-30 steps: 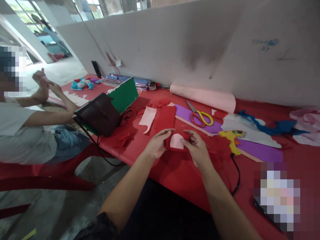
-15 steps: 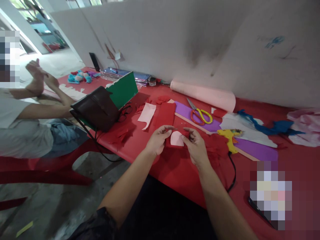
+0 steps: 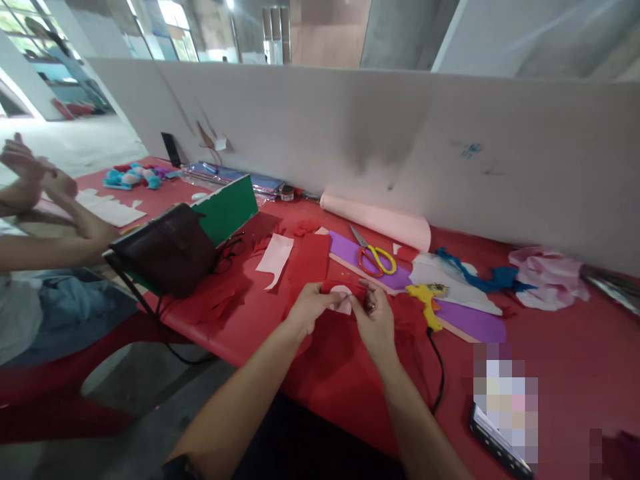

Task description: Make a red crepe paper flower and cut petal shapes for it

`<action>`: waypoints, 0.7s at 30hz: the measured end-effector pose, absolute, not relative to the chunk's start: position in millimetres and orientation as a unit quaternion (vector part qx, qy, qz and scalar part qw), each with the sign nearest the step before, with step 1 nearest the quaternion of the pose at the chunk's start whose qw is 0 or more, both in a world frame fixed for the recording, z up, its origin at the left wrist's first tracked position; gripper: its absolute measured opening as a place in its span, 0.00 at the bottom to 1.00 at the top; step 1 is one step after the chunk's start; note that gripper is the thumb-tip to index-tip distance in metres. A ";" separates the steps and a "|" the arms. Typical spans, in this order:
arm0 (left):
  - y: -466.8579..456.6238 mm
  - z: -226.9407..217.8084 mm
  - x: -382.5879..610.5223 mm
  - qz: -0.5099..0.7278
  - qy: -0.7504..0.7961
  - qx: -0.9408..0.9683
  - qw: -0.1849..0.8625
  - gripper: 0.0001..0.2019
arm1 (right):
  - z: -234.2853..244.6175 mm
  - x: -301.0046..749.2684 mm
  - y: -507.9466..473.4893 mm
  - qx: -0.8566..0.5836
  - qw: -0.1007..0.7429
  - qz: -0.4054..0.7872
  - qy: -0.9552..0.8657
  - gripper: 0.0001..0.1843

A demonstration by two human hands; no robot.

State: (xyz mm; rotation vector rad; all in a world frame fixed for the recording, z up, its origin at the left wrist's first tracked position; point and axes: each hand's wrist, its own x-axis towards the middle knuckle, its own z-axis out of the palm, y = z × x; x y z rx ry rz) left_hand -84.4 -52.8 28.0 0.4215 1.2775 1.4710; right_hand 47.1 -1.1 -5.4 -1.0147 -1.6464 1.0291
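Note:
Between my hands is a small pale pink cut-out with a rounded top (image 3: 343,307), lying against a piece of red felt (image 3: 356,291). My left hand (image 3: 307,311) pinches the left side of the two pieces, its thumb across the pink one. On the other side my right hand (image 3: 374,321) grips the red felt, its thumb tip pressed on the pink cut-out. The fingers behind the felt are partly hidden. Past my hands lie a folded strip of red felt (image 3: 310,257) and a leftover pink piece (image 3: 275,259) with a curved cut.
Scissors with red and yellow handles (image 3: 375,257) rest on purple sheets (image 3: 345,249). Right of my hands is a yellow glue gun (image 3: 427,303) with a black cord. A dark brown bag (image 3: 165,250) stands left, near a seated person's arms (image 3: 65,233). A phone (image 3: 500,440) lies front right.
My head view has tilted up and shifted right, so everything sits lower and further left. My left thumb has come over onto the pink cut-out, close to the right thumb.

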 end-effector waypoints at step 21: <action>-13.1 6.2 -122.3 0.732 0.400 0.048 0.549 0.12 | 33.1 24.8 165.6 -0.553 -0.026 0.098 -0.827 0.36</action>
